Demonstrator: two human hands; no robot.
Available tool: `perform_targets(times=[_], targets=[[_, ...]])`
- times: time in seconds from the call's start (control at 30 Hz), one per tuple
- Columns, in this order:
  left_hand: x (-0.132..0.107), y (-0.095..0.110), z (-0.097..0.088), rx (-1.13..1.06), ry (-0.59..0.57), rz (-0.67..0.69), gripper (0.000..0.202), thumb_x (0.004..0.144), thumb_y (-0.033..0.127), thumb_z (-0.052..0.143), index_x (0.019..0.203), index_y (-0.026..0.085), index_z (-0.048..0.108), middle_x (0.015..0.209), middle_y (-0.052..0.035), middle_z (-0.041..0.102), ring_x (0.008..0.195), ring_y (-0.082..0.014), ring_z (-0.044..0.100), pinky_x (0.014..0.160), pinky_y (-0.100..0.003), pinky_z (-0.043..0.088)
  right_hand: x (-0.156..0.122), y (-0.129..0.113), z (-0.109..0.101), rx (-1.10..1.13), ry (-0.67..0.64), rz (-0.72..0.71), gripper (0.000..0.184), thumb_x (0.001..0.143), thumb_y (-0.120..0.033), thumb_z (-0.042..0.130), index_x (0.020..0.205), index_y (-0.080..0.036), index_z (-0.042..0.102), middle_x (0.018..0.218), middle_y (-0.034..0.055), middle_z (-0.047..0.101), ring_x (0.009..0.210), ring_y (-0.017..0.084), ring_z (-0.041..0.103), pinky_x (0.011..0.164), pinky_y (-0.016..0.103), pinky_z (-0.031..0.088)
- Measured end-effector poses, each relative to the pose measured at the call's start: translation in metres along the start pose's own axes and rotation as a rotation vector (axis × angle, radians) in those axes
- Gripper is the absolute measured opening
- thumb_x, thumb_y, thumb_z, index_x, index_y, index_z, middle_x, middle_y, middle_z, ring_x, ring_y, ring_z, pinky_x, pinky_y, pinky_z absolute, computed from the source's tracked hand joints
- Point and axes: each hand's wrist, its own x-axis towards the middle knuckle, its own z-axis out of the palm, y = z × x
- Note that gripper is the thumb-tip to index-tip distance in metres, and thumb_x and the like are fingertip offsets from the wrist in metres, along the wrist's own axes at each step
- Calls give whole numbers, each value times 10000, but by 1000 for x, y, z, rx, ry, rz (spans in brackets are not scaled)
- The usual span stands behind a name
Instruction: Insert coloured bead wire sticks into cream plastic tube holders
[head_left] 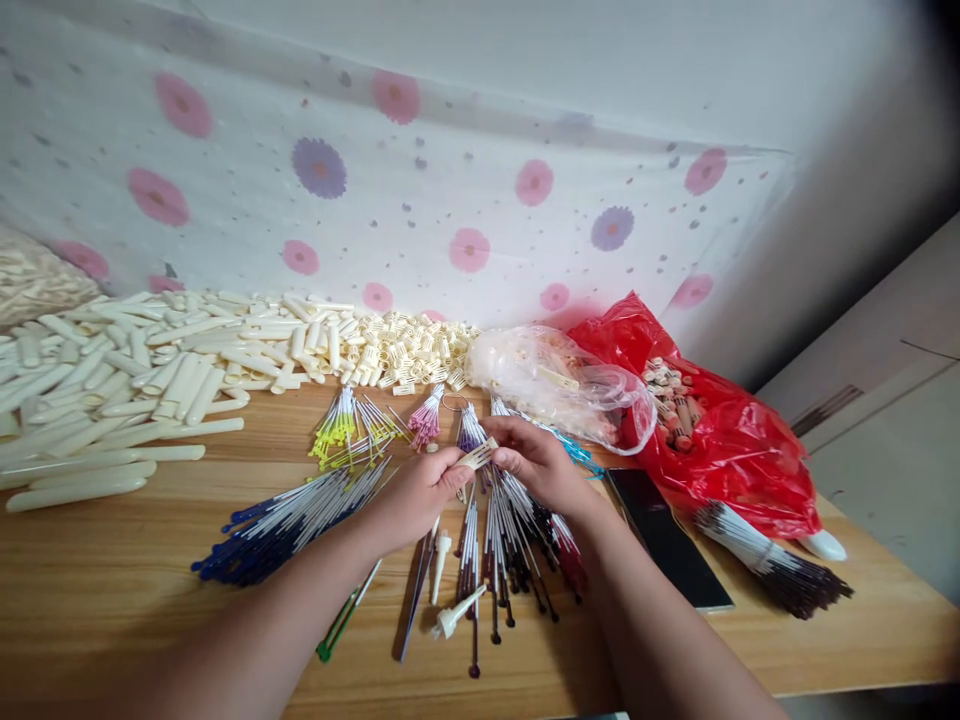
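Over the middle of the table, my left hand (426, 488) and my right hand (541, 464) both pinch a small cream slotted plastic tube (478, 455) between them. Below them fan out thin white sticks with black tips (517, 520). Left of these lies a spread of blue-tipped sticks (285, 525), partly behind my left forearm. Two cream cone-shaped plastic pieces, one upright (441, 565) and one slanted (456, 612), lie nearer to me, beside a long pointed dark tool (414, 600). Yellow-tipped sticks (337, 430) and pink-tipped sticks (426, 415) sit beyond my hands.
Long cream tubes (172, 380) are heaped at the left, with short slotted tubes (412, 350) beside them. A clear plastic bag (525, 370) and a red bag (735, 430) stand back right. A black flat slab (667, 540) and a dark-tipped stick bundle (772, 560) lie right.
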Motion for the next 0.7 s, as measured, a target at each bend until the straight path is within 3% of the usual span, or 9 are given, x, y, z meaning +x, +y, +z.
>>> perform_targets(times=[0.1, 0.23, 0.33, 0.4, 0.47, 0.57, 0.63, 0.7], targets=[[0, 0, -1, 2, -16, -10, 335, 896, 422, 340, 836, 178, 562, 619, 29, 450, 580, -124, 412, 540, -235, 294, 0, -1, -5, 71, -47, 0, 335, 823, -502, 555, 912, -182, 594, 717, 13, 622, 613, 130, 558, 574, 251, 433], [1, -3, 2, 235, 119, -6, 265, 880, 360, 388, 778, 185, 560, 620, 13, 487, 580, -134, 416, 550, -255, 249, 1, -1, 0, -198, 17, 0, 297, 883, -423, 487, 752, -165, 558, 622, -2, 582, 530, 100, 499, 516, 219, 384], [1, -4, 1, 197, 155, 29, 239, 869, 350, 416, 768, 188, 561, 639, 9, 493, 595, -133, 408, 553, -253, 241, 1, -1, 4, -274, 55, -25, 264, 902, -388, 459, 786, -167, 547, 639, -3, 571, 552, 102, 495, 521, 213, 383], [0, -2, -1, -25, 68, 12, 281, 875, 398, 414, 761, 181, 550, 626, 20, 455, 568, -116, 376, 530, -238, 239, 0, -1, 4, -282, 74, -115, 234, 911, -365, 439, 874, -168, 559, 715, 18, 583, 628, 121, 523, 577, 231, 415], [-3, 0, -3, -339, -115, -64, 338, 869, 480, 412, 796, 176, 542, 599, 44, 390, 503, -89, 293, 479, -219, 201, -2, -4, 4, -362, 110, -273, 212, 903, -333, 438, 903, -169, 571, 820, 55, 587, 752, 156, 538, 681, 281, 439], [-9, 2, -2, -694, -403, -176, 397, 821, 567, 468, 890, 181, 530, 584, 71, 322, 462, -65, 167, 431, -207, 108, -6, -10, 5, -548, 202, -515, 200, 858, -287, 448, 726, -174, 546, 805, 77, 564, 769, 186, 498, 712, 333, 423], [-12, 3, 2, -762, -504, -189, 429, 800, 596, 485, 910, 183, 527, 561, 84, 286, 452, -61, 130, 420, -208, 80, -8, -14, 8, -631, 271, -589, 244, 838, -254, 427, 605, -190, 466, 688, 58, 526, 662, 169, 448, 650, 320, 404], [-14, 4, 7, -724, -486, -162, 444, 814, 611, 447, 878, 179, 530, 544, 87, 276, 442, -60, 133, 413, -207, 98, -8, -17, 12, -674, 311, -563, 287, 840, -223, 393, 554, -201, 406, 597, 32, 477, 584, 151, 405, 604, 302, 378]])
